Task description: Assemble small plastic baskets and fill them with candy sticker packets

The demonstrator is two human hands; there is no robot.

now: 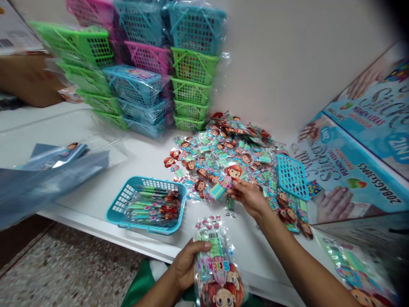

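My left hand (185, 263) is closed round a bundle of doll-head sticker packets (214, 264) held at the table's near edge. My right hand (247, 197) reaches forward and pinches one doll-head packet (227, 178) at the near side of a big loose pile of the same packets (223, 149). To the left of my hands a teal plastic basket (119, 205) lies on the white table, with several packets lying flat inside it.
Stacks of wrapped green, teal and pink baskets (140, 81) stand against the back wall. A small teal basket (292, 175) leans by printed sticker cartons (348, 170) on the right. Clear plastic bags (47, 170) lie on the left. A brown carton (28, 79) sits far left.
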